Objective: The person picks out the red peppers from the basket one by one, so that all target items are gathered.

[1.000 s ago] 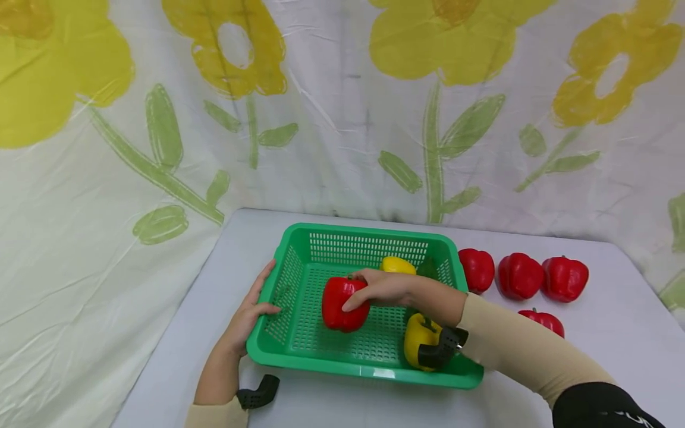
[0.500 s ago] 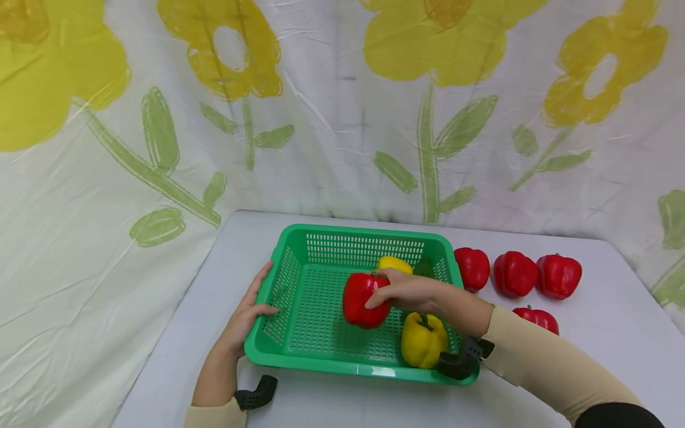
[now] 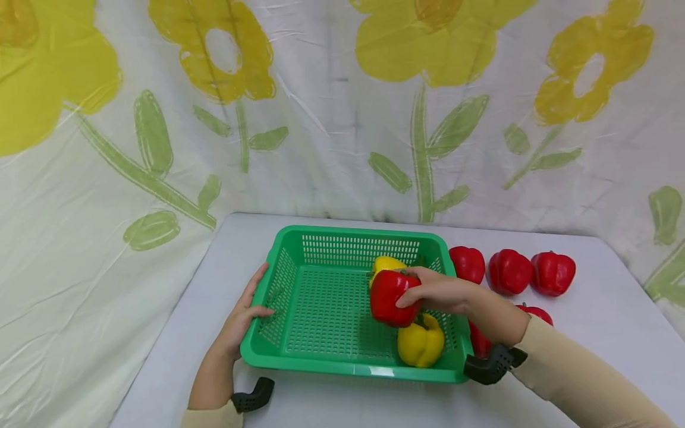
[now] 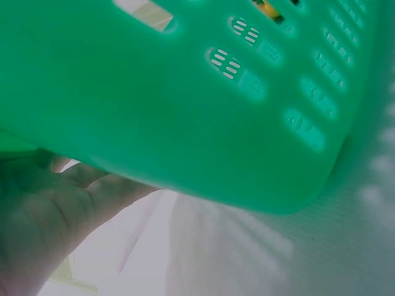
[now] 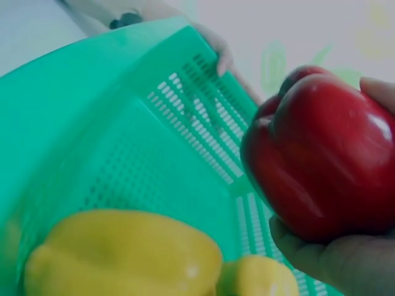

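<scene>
My right hand (image 3: pixel 441 291) holds a red bell pepper (image 3: pixel 393 300) over the right half of a green plastic basket (image 3: pixel 321 366). The right wrist view shows this pepper (image 5: pixel 321 154) between the thumb and the fingers. On the opposite side, my left hand (image 3: pixel 243 318) grips the basket's left rim, thumb over the edge and fingers along the outside. Inside the basket, a yellow bell pepper (image 3: pixel 420 343) lies near the front right corner. Another yellow bell pepper (image 3: pixel 386 264) sits further back, partly hidden behind the held one.
Several red bell peppers stand on the white table right of the basket, with one red pepper (image 3: pixel 510 272) in the back row. Another red pepper (image 3: pixel 480 342) shows partly below my right forearm. A flowered cloth (image 3: pixel 321 166) hangs behind the table.
My right hand has carried the red bell pepper rightward across the basket, from its middle toward the yellow peppers. My left hand keeps its grip on the rim.
</scene>
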A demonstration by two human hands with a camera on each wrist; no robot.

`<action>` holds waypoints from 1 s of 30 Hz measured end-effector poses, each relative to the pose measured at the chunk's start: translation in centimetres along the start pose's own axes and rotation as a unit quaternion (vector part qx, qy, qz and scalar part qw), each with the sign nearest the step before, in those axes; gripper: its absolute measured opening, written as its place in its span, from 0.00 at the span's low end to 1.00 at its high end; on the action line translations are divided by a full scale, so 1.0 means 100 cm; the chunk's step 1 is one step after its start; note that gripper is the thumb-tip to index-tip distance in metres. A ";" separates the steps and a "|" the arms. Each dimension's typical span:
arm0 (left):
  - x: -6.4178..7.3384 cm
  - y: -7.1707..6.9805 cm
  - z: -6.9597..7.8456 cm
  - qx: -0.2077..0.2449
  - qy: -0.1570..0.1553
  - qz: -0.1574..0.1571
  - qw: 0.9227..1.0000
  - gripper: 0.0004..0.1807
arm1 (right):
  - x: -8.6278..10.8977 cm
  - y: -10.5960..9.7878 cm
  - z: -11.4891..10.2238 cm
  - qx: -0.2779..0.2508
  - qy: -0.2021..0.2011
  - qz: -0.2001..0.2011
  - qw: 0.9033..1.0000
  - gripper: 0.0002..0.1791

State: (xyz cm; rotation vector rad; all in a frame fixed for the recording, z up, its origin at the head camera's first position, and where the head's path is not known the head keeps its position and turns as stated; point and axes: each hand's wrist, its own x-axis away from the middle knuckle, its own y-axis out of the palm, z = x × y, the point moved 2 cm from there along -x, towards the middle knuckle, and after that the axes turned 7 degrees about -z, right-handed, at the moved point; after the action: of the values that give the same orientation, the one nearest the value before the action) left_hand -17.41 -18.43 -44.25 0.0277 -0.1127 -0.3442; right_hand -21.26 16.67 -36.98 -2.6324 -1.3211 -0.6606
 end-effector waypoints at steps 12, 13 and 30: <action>0.001 -0.002 0.000 0.008 0.002 -0.002 1.000 0.48 | 0.039 -0.019 0.006 0.026 -0.028 -0.018 0.999 0.37; 0.001 -0.002 0.000 0.008 0.002 -0.002 1.000 0.48 | 0.043 -0.021 0.007 0.028 -0.031 -0.013 0.999 0.36; 0.003 -0.002 0.003 -0.018 0.008 -0.004 1.000 0.47 | 0.088 -0.052 0.034 0.025 -0.145 0.009 0.989 0.25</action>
State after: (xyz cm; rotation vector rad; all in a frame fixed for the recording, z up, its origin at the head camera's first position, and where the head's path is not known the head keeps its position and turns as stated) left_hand -17.26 -18.73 -43.92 -0.0039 -0.0912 -0.3531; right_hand -19.65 27.28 -36.68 -2.7746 -1.3599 -0.2447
